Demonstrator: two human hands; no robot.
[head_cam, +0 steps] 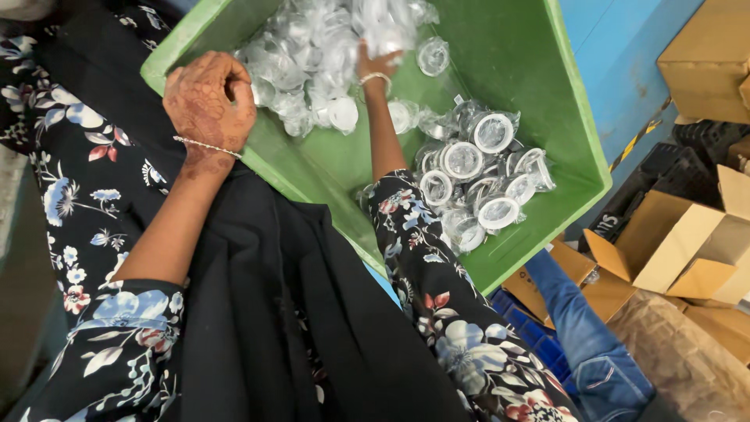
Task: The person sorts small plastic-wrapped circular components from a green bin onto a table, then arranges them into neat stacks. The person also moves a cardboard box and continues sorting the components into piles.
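Note:
A big green plastic crate (579,148) holds many small round white parts, each sealed in a clear bag. My left hand (208,101) rests curled in a fist on the crate's near-left rim, holding nothing I can see. My right hand (376,62) reaches deep into the crate and grasps into the far pile of bagged parts (312,55); its fingers are buried among the bags. A second cluster of bagged round parts (476,180) lies near my right forearm, by the crate's right wall. Both wrists carry thin bracelets.
Open cardboard boxes (687,242) stand at the right, with black trays (664,176) behind them. Someone's leg in blue jeans (582,328) shows at the lower right beside a blue crate (539,344). A blue surface (625,47) lies past the crate.

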